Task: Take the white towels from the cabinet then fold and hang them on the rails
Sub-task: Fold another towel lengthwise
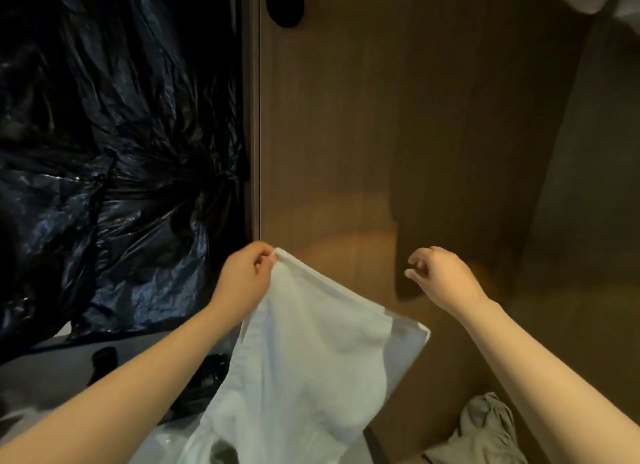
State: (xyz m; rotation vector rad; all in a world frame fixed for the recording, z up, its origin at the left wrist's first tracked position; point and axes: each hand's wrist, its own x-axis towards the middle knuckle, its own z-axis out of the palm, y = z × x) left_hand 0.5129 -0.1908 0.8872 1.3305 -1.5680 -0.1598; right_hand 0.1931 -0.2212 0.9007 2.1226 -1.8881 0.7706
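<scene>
A person's left hand (247, 273), at about 7 o'clock in the head view, pinches the top corner of a white towel (304, 359) between thumb and fingers. The cloth hangs slack and uneven from that corner down towards 6 o'clock, its far corner drooping free. The right hand (440, 276), at about 4 o'clock, hangs in the air well apart from the towel, fingers loosely curled and grasping nothing. Behind both hands stands a brown wooden cabinet panel (381, 117) with a dark round knob (285, 3) at 12 o'clock; crumpled black plastic bags (104, 152) fill the 9 o'clock side, and a bundle of drab cloth (485, 432) lies at 5 o'clock. No rail is in view. The towel appears to be out of the cabinet and at the start of the folding step, held up by one corner only. The next move most likely calls for the right hand to cross towards 6 o'clock, find the towel's loose top corner and pinch it, so that the top edge can be drawn level and taut before corner is brought to corner for the first fold.
</scene>
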